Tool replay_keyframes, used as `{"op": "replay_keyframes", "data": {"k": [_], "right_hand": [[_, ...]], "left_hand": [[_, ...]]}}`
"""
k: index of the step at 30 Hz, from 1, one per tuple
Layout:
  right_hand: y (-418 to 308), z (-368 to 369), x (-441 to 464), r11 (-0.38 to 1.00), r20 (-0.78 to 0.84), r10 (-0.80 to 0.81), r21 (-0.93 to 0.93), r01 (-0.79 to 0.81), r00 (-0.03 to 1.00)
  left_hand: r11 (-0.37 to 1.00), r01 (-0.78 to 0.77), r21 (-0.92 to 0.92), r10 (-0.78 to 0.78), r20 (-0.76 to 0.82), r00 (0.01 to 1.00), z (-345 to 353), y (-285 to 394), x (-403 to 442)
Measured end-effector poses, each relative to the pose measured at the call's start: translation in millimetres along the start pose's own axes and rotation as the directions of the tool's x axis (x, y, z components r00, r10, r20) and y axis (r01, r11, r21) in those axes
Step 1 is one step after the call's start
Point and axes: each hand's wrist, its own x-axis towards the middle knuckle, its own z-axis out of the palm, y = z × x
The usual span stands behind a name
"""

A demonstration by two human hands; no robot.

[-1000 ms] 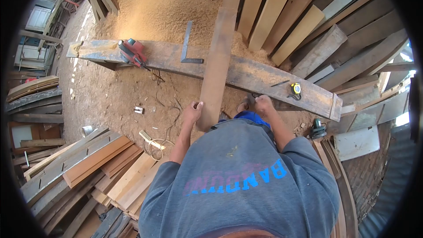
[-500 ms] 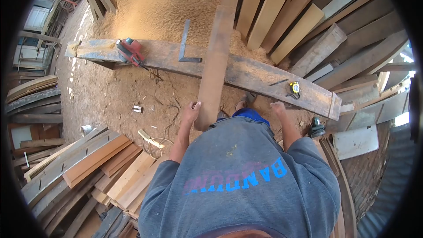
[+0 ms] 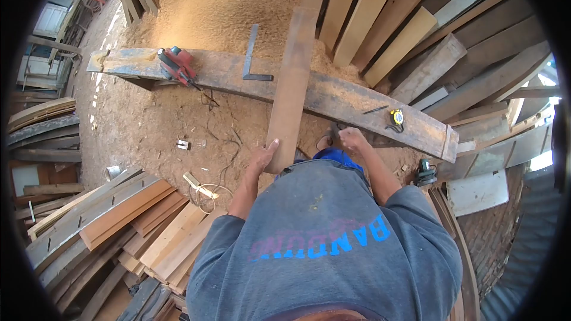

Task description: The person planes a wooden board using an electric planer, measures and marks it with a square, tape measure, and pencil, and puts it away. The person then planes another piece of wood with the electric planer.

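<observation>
A long brown board lies across the worn wooden bench, its near end close to my body. My left hand grips the board's left edge near that end, thumb on top. To the right of the board my right hand is closed in front of the bench; whatever its fingers hold, if anything, is too small to make out. On the bench are a metal square, a red power planer, a yellow tape measure and a thin dark pencil-like stick.
Sawdust is heaped behind the bench. Upright planks lean at the back right. Stacked boards lie at the lower left. A dark green power tool rests at the right, and a cable runs over the ground.
My right hand moved right and then back left toward the board. My left hand has shifted slightly, with its thumb now farther over the board.
</observation>
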Motion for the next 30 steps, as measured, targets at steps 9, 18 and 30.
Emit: {"op": "replay_keyframes", "data": {"k": [9, 18, 30], "right_hand": [[-88, 133, -15, 0.977, 0.290, -0.086, 0.210, 0.024, 0.953], [-112, 145, -43, 0.920, -0.004, -0.167, 0.358, 0.157, 0.986], [-102, 142, 8, 0.952, 0.179, -0.281, 0.175, 0.251, 0.943]], "left_hand": [[0.999, 0.051, -0.019, -0.050, 0.051, 0.997, 1, 17, -18], [0.807, 0.189, -0.559, 0.044, 0.378, 0.925, -10, 14, -20], [0.700, 0.013, -0.714, 0.190, 0.204, 0.960, 32, -7, -8]]}}
